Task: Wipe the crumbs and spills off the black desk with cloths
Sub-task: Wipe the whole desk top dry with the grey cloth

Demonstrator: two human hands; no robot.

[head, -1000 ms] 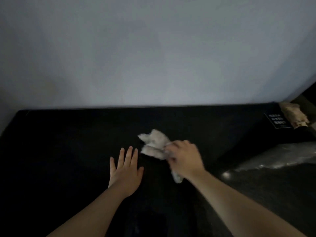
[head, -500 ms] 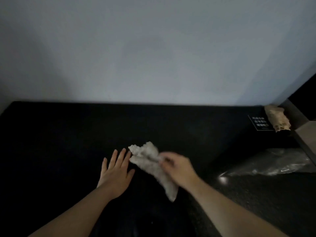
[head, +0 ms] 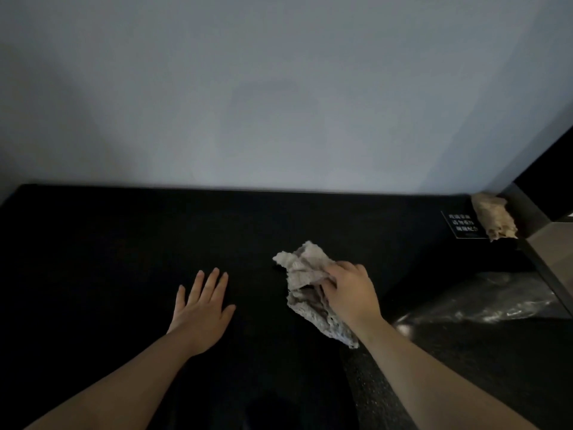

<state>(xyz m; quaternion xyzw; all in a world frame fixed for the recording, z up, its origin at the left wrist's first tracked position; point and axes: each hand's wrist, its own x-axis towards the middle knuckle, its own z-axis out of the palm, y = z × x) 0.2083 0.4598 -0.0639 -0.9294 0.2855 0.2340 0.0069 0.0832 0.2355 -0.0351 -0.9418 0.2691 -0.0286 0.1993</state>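
The black desk [head: 108, 243] runs along a pale wall. A crumpled grey-white cloth [head: 305, 274] lies on it right of centre, and my right hand [head: 348, 293] grips its bunched middle with curled fingers; the cloth's tail trails toward me under the wrist. My left hand [head: 203, 308] rests flat on the desk to the left of the cloth, fingers straight and a little spread, apart from the cloth. A second, beige cloth [head: 494, 220] sits crumpled at the desk's far right corner. The dark surface shows no crumbs or spills that I can make out.
A small black sign with white lettering [head: 460, 225] lies flat beside the beige cloth. A clear plastic bag [head: 483, 305] lies on the lower speckled surface at the right. A dark ledge and wall corner [head: 533, 225] close off the right side.
My right hand has dragged the cloth to the right, away from my left hand, which it nearly touched half a second ago. My left hand stays flat on the desk.
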